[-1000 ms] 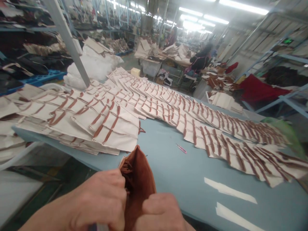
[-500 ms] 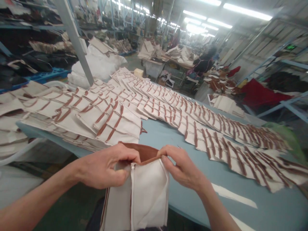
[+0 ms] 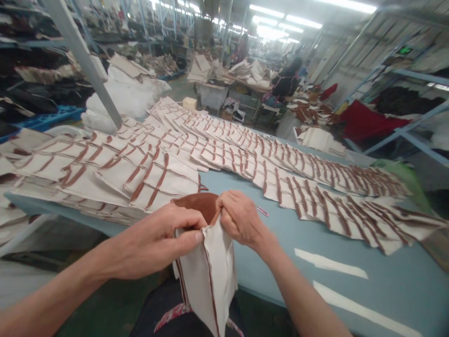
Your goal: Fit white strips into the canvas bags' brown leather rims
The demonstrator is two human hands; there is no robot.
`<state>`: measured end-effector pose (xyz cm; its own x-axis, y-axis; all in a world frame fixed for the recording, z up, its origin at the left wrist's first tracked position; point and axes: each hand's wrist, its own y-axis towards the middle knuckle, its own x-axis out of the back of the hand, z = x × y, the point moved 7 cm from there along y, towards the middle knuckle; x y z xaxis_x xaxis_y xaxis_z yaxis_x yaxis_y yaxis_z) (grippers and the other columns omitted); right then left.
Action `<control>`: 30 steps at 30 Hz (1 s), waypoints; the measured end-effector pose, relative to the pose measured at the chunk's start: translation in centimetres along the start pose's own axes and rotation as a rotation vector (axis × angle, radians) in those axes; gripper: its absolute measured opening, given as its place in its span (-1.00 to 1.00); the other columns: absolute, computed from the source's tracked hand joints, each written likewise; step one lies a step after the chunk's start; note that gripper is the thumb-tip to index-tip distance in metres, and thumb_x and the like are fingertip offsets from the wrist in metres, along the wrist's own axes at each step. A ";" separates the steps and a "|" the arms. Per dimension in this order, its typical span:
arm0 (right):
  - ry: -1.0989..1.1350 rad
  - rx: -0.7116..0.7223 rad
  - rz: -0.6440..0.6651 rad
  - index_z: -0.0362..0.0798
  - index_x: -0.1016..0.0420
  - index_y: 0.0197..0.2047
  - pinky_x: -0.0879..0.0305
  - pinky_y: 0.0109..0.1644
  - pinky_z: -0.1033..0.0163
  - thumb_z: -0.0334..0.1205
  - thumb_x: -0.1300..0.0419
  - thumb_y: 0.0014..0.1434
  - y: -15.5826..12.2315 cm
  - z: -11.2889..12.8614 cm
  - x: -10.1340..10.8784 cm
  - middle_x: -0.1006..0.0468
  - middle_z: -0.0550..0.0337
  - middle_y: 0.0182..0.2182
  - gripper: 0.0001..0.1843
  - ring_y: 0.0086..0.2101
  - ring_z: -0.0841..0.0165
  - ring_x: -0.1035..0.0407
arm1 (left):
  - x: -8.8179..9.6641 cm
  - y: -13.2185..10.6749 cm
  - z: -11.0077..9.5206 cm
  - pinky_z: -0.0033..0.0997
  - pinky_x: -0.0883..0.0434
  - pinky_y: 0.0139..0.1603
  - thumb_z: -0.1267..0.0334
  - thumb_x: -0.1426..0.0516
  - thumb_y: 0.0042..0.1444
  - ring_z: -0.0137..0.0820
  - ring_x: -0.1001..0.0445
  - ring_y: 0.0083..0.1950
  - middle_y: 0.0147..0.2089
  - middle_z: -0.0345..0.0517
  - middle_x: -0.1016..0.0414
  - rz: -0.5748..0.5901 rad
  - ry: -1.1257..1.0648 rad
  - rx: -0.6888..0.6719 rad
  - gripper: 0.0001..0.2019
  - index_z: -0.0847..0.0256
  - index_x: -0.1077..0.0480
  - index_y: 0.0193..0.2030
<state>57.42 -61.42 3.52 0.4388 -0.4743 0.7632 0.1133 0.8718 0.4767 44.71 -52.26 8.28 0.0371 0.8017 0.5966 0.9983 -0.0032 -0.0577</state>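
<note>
Beyond the fingertips, across the blue table (image 3: 393, 276), rows of cream stitched pieces (image 3: 298, 189). Hanging below the fingers, a cream pouch (image 3: 196, 276) with brown lining (image 3: 196, 203), mouth upward. Looks light and soft, probably stiffer along the seam (image 3: 211, 271), unlikely to slip or break; best held by the rim (image 3: 212, 224). Pinched there by the left hand (image 3: 157, 238), thumb outside; gripped closely by the right hand (image 3: 238, 217), fingers curled. Just past the right hand, a slim pink tool (image 3: 262, 211).

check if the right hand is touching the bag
Touching: the head view shows the right hand gripping the bag at its top edge, with no gap between them.
</note>
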 end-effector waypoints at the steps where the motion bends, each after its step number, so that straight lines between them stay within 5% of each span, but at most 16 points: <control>1: 0.008 -0.004 -0.003 0.04 -0.33 -0.27 -0.20 -0.13 0.08 -0.39 0.02 0.26 -0.3 -0.1 -0.6 -0.51 0.11 -0.38 -0.82 -0.32 0.17 -0.33 | -0.5 0.0 0.2 -0.46 -0.26 -0.33 0.19 -0.01 0.38 -0.41 -0.36 -0.37 -0.44 -0.29 -0.42 -0.013 -0.010 0.013 -0.68 0.18 -0.44 -0.38; 8: 0.083 -0.040 -0.045 0.04 -0.32 -0.25 -0.24 -0.11 0.11 -0.38 0.08 0.33 -1.6 0.4 0.0 -0.51 0.13 -0.37 -0.79 -0.31 0.20 -0.35 | -1.4 -1.1 1.4 -0.50 -0.13 -0.50 0.27 0.01 0.25 -0.49 -0.19 -0.50 -0.53 -0.36 -0.16 -0.229 -0.009 0.023 -0.75 0.12 -0.20 -0.48; 17: 0.373 0.069 -0.073 0.06 -0.33 -0.29 -0.23 -0.16 0.14 -0.18 -0.06 0.35 -0.6 5.9 0.8 -0.54 0.21 -0.42 -0.85 -0.38 0.28 -0.37 | -1.7 -2.1 0.5 -0.54 -0.08 -0.54 0.32 -0.01 0.27 -0.55 -0.11 -0.56 -0.57 -0.40 -0.08 -0.297 0.012 -0.042 -0.69 0.12 -0.12 -0.53; 20: 0.417 0.052 -0.068 0.05 -0.33 -0.32 -0.24 -0.20 0.18 -0.08 -0.17 0.33 -0.3 6.5 0.0 -0.53 0.24 -0.43 -0.80 -0.41 0.32 -0.37 | -1.9 -2.4 1.0 -0.53 -0.07 -0.52 0.30 -0.04 0.28 -0.53 -0.12 -0.52 -0.55 -0.39 -0.10 -0.224 -0.053 0.019 -0.69 0.14 -0.17 -0.53; 25: 0.443 0.001 0.069 0.04 -0.37 -0.31 -0.24 -0.22 0.21 -0.02 -0.29 0.29 -0.3 6.2 -1.3 -0.56 0.26 -0.41 -0.74 -0.39 0.34 -0.40 | -2.2 -3.1 2.2 -0.51 -0.08 -0.50 0.04 -0.06 0.45 -0.49 -0.10 -0.45 -0.46 -0.35 -0.12 0.081 -0.273 0.119 -0.57 0.17 -0.29 -0.45; 30: 0.488 -0.011 0.152 0.03 -0.39 -0.31 -0.24 -0.18 0.24 -0.11 -0.32 0.28 -0.1 6.4 -1.7 -0.56 0.28 -0.40 -0.78 -0.38 0.36 -0.39 | -1.8 -3.9 2.5 -0.49 -0.10 -0.48 -0.04 -0.04 0.48 -0.47 -0.13 -0.45 -0.46 -0.32 -0.11 0.120 -0.302 0.147 -0.51 0.16 -0.24 -0.47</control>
<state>50.92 -61.51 5.00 0.8158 -0.2317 0.5300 0.0237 0.9289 0.3696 40.63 -52.21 5.39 0.1174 0.9415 0.3160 0.9697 -0.0400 -0.2410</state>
